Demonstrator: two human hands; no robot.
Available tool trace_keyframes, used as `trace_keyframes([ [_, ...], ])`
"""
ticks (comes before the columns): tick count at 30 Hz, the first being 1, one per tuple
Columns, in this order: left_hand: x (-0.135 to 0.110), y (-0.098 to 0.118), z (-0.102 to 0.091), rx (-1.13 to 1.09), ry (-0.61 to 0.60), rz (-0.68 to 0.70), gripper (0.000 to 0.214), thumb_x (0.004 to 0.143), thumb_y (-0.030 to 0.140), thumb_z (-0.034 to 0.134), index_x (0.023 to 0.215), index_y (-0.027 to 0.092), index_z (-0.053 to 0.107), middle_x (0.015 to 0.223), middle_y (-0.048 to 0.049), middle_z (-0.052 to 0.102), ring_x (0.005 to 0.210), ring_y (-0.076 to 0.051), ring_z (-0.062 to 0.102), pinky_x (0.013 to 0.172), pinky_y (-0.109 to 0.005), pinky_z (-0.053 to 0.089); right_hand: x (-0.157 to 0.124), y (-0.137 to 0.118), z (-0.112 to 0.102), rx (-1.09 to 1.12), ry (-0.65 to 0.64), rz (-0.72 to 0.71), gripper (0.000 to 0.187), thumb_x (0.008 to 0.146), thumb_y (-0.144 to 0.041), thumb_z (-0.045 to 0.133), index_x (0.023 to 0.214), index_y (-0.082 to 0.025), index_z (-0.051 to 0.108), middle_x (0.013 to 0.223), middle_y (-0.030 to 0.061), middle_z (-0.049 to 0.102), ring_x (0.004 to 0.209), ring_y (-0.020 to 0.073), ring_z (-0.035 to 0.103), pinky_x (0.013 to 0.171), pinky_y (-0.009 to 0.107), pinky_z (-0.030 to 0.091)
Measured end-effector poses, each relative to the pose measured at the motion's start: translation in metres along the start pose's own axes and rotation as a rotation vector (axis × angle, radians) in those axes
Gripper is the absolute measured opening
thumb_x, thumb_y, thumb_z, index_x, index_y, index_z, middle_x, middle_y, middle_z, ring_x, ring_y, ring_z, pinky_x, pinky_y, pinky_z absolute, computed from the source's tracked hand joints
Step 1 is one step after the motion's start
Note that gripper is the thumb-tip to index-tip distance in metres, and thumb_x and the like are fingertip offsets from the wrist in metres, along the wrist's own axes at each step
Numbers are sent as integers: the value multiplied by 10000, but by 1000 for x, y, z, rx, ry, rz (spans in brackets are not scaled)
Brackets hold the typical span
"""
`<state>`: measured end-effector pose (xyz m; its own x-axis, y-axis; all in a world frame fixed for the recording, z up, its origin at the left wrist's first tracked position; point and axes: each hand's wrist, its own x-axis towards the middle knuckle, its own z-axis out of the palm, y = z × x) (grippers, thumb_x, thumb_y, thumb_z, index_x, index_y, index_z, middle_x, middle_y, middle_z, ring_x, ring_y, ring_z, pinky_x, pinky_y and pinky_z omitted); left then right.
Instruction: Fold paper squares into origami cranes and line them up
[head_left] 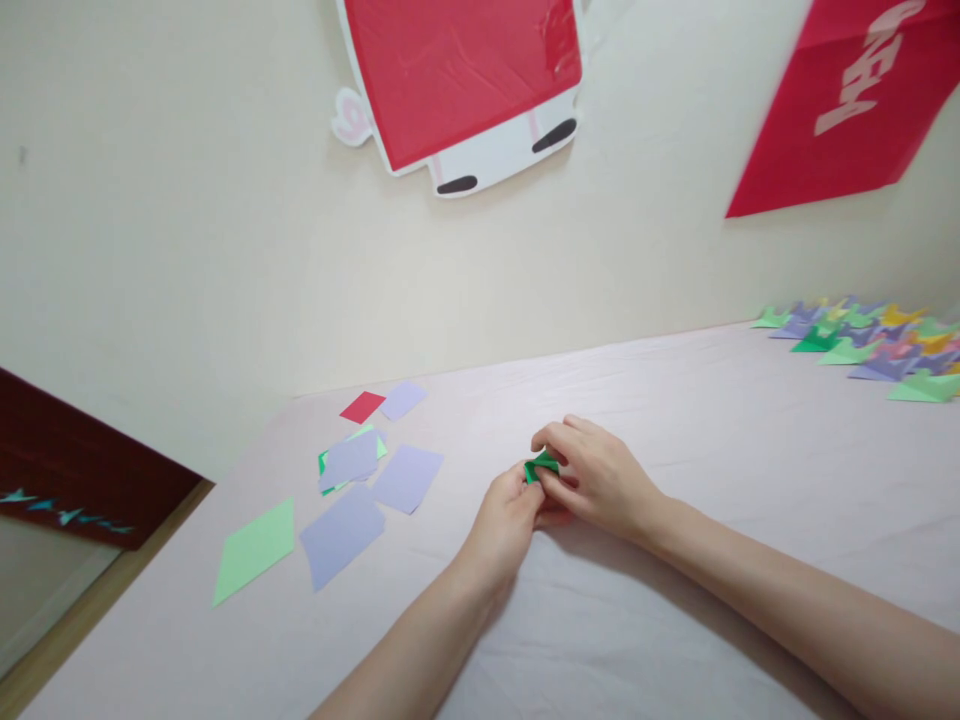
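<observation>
A small piece of folded green paper [541, 465] is held between my two hands, over the middle of the table. My left hand [506, 520] grips its lower left side, thumb against the paper. From the right, my right hand [596, 475] pinches it with thumb and fingers. Much of the paper is hidden by my fingers, so its full shape cannot be made out.
On the pale cloth-covered table [675, 420], left of my hands, lie purple sheets [343, 535], a light green sheet [255, 550] and a red sheet [363, 407]. Many folded paper figures [877, 345] stand at the far right by the wall [225, 200].
</observation>
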<state>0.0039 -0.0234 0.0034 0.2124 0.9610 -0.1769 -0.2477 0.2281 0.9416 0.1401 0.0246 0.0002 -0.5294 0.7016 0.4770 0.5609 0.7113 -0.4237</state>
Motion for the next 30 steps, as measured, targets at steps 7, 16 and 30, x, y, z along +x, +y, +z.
trace_keyframes([
  [7, -1, 3, -2, 95, -24, -60, 227, 770, 215, 508, 930, 110, 631, 832, -79, 707, 750, -167, 673, 688, -254, 515, 0, 3, 0, 269, -76, 17, 184, 844, -120, 476, 853, -193, 645, 775, 20, 663, 696, 144, 576, 638, 238, 408],
  [16, 0, 8, -13, 130, -92, -112, 258, 739, 275, 588, 917, 102, 654, 747, -74, 679, 627, -139, 633, 566, -221, 475, 4, 7, -8, 596, -160, 138, 210, 858, -237, 526, 848, -151, 717, 773, 45, 674, 712, 153, 592, 634, 254, 422],
  [30, 6, -9, -24, 268, 43, 64, 393, 848, 515, 539, 825, 126, 589, 700, -78, 680, 558, -134, 617, 505, -220, 458, 1, 6, -3, 655, -103, 305, 207, 861, -373, 540, 815, -176, 587, 683, -9, 587, 631, 132, 515, 579, 250, 383],
])
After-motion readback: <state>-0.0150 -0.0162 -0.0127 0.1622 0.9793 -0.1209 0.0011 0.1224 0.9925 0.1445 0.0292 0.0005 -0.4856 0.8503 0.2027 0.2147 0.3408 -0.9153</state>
